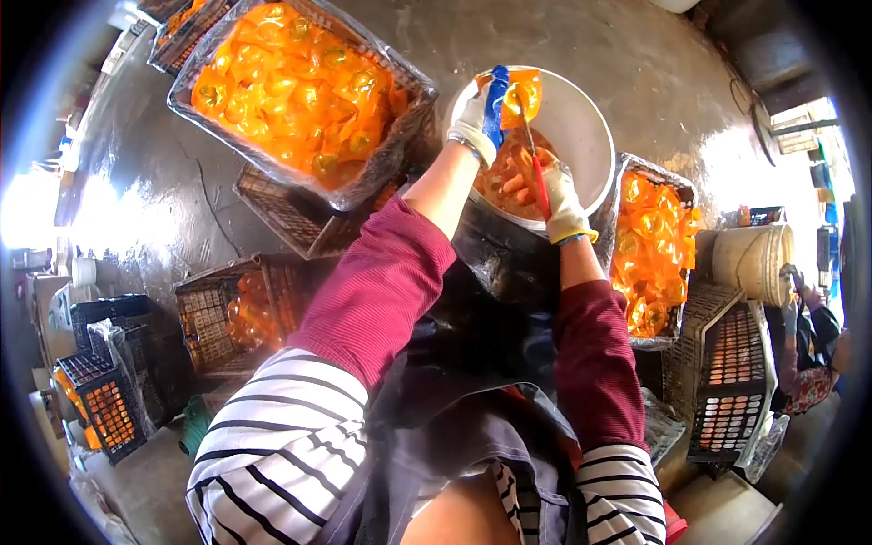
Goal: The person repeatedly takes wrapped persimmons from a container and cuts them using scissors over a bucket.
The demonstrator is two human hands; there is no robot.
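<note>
My left hand (479, 115), in a white and blue glove, is closed on an orange bell pepper (521, 95) above the rim of a white bucket (586, 123). My right hand (565, 207), in a white glove with a yellow cuff, grips a slim red-handled knife (541, 184). Its blade points up and touches the pepper; how deep it goes is hard to make out. Below my hands, orange-brown pieces (498, 186) lie in the bucket.
A plastic-lined crate (413, 113) heaped with orange peppers stands at upper left, above another crate (282, 213). To the right of the bucket is a second lined crate (656, 343) of peppers. Farther right are a pale bucket (749, 262), a black crate (727, 391) and another person (808, 350).
</note>
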